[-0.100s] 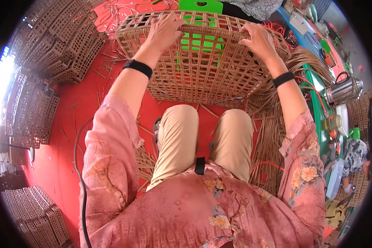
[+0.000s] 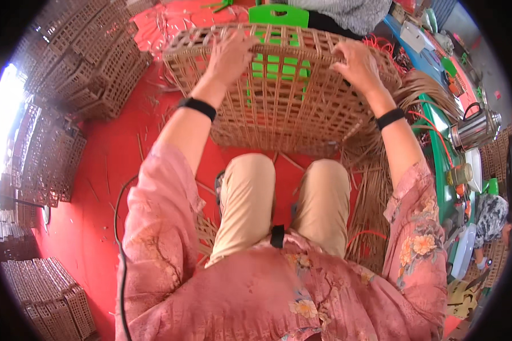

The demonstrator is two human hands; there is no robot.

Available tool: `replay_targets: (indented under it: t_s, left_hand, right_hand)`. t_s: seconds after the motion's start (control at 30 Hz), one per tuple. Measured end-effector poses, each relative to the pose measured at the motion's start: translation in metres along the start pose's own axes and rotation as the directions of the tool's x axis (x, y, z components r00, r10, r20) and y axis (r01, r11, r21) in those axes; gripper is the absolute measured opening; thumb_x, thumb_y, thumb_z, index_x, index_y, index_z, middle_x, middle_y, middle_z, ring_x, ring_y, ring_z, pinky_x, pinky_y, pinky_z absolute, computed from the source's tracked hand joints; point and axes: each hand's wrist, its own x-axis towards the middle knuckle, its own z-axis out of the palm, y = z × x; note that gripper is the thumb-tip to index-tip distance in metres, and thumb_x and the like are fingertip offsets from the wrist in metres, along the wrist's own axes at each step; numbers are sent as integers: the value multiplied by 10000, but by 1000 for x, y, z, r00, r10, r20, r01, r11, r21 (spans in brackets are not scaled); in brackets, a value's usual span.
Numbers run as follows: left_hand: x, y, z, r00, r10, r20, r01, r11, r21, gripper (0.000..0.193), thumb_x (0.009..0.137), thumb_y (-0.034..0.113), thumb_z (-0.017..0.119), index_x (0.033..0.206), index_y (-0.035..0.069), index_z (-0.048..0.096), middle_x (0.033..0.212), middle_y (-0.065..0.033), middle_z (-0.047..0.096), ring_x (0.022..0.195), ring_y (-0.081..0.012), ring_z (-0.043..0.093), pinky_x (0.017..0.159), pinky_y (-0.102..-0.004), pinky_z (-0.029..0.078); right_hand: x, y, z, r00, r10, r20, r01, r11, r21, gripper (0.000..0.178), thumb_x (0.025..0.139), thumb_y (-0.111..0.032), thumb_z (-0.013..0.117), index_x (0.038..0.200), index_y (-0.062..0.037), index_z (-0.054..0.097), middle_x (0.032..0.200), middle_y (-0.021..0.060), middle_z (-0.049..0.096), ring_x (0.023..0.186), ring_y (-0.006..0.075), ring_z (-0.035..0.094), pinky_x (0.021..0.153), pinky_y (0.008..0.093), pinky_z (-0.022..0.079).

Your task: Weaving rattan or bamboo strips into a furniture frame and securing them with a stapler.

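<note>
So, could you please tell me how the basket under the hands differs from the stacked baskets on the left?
The basket under the left hand and right hand lies single and tilted; the stacked baskets sit in piles, untouched. It looks paler, with a green stool showing through. Both are open lattice weave.

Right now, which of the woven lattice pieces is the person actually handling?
The woven lattice panel over the knees, under both hands; the others lie stacked on the red floor at left.

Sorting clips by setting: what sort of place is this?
Likely a basket-weaving workshop: both hands rest on an unfinished open-lattice woven cane panel, finished woven crates are stacked nearby, and loose cane strips litter the red floor.
</note>
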Motion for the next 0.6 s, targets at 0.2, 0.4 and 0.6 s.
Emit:
replay_targets:
  t_s: [0.2,0.4,0.6]
  left_hand:
    - [-1,2,16,973,124,-195,-112,991,71,289,782,87,565,1065,94,619,1042,-123,542,1101,-285,487,944,-463,380]
    - [8,18,35,990,5,139,-87,807,584,339,782,212,559,1116,208,615,1193,12,576,1219,-221,424,1117,-569,128]
    - [32,13,45,994,-114,0,113,986,-122,311,731,145,676,1040,144,649,1183,-89,509,1141,-299,447,967,-510,355]
  right_hand:
    - [-13,8,4,996,-45,-74,42,998,-43,310,664,-160,723,921,-85,567,956,108,579,962,319,537,831,419,442]
    - [-22,5,14,980,158,-123,-170,981,-95,368,656,-69,713,992,-67,564,999,116,572,993,325,519,867,422,416]
    - [-16,72,37,988,156,-22,-155,988,18,350,680,-5,692,988,-29,529,975,115,555,982,318,507,850,411,403]
